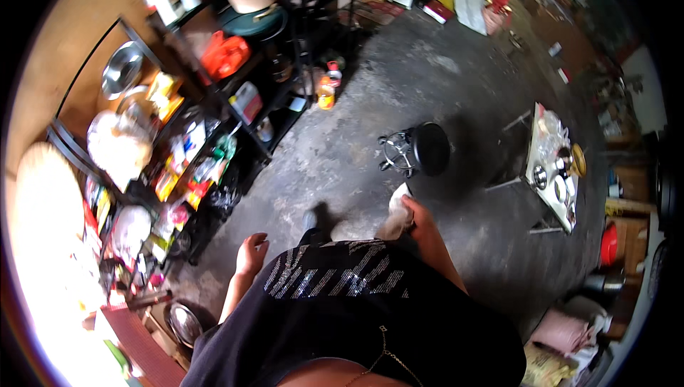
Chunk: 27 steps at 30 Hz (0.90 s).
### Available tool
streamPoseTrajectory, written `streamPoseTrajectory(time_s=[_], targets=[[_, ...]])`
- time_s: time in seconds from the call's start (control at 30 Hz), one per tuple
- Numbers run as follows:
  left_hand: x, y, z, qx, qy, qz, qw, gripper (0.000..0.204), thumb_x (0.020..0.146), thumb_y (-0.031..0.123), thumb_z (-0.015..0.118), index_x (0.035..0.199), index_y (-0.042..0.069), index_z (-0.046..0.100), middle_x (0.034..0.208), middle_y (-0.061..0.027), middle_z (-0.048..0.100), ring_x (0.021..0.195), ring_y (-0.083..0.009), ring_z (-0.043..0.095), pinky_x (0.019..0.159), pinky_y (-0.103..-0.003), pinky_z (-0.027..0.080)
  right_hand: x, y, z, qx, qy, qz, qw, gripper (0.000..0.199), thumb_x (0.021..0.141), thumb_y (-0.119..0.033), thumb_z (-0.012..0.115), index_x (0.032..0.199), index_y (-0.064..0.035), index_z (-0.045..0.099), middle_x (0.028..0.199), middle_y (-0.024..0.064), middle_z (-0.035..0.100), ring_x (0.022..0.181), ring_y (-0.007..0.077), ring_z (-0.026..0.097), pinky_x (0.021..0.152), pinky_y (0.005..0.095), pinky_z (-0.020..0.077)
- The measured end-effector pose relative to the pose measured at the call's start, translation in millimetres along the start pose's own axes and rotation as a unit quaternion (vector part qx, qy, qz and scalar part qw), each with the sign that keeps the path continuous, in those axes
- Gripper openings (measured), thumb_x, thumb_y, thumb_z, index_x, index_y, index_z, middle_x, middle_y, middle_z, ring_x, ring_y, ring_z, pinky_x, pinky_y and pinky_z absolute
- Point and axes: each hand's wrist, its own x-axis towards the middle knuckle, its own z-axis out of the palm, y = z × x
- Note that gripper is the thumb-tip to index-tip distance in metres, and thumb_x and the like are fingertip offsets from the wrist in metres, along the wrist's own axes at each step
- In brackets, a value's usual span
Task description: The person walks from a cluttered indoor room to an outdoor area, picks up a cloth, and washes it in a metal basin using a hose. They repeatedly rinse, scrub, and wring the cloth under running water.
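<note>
At my right side, my right hand (419, 217) is closed around a limp beige cloth (395, 223). The cloth has a whitish upper tip and hangs down in front of my dark shirt. My left hand (252, 253) hangs beside my body over the floor, its fingers loosely bent and apart, with nothing in it. One of my feet (310, 219), in a grey shoe, shows between the hands. Ahead of my right hand, apart from it, stands a round black stool (431, 149) with a wheeled metal base.
Black shelves (246, 127) full of packages, bags and bowls line the left. Bottles (326, 93) stand on the grey concrete floor (342, 130) by them. To the right is a white folding table (536, 152) with metal bowls. A pink sack (563, 331) lies at lower right.
</note>
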Motion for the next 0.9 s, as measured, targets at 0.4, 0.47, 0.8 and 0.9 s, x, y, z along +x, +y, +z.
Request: streamPoseTrajectory(time_s=[0.4,0.47,0.8,0.9], targets=[[436,281,149,0.027,-0.23,0.283,0.931,0.12,0.061,0.041,0.086,0.147,-0.001,0.014,0.147,-0.0254,0.027,0.137,-0.0378,0.029,0.111,-0.043,0.028,190,-313,128,0.213,-0.086,-0.213,0.95,0.031,0.1,-0.025,0.04,0.111,-0.0027,0.059,0.108,0.0102,0.065,0.102,0.0241,0.061,0.093,0.0393,0.0456],[488,373,182,0.045,-0.252,0.371,0.892,0.13,0.059,0.045,0.086,0.148,-0.002,0.005,0.15,-0.0276,0.019,0.139,-0.0407,0.023,0.114,-0.044,0.023,218,-363,138,0.245,-0.064,-0.253,0.934,0.025,0.098,-0.022,0.045,0.107,-0.0039,0.06,0.104,0.0096,0.065,0.1,0.0225,0.061,0.091,0.0379,0.0467],[794,648,300,-0.293,-0.275,0.237,0.885,0.024,0.094,0.026,0.061,0.093,0.002,0.065,0.077,0.005,0.06,0.069,-0.0053,0.048,0.064,-0.021,0.041,357,-662,58,0.267,0.016,-0.368,0.89,0.025,0.098,-0.018,0.05,0.103,0.0064,0.052,0.102,0.021,0.063,0.095,0.0309,0.064,0.099,0.048,0.0486],[889,726,318,-0.284,-0.252,0.279,0.882,0.021,0.094,0.025,0.062,0.093,0.005,0.066,0.076,0.0078,0.056,0.068,-0.0026,0.045,0.062,-0.021,0.038,425,-753,21,0.28,0.025,-0.357,0.891,0.023,0.098,-0.017,0.049,0.1,0.0052,0.053,0.1,0.0202,0.064,0.095,0.0307,0.064,0.098,0.0499,0.048]])
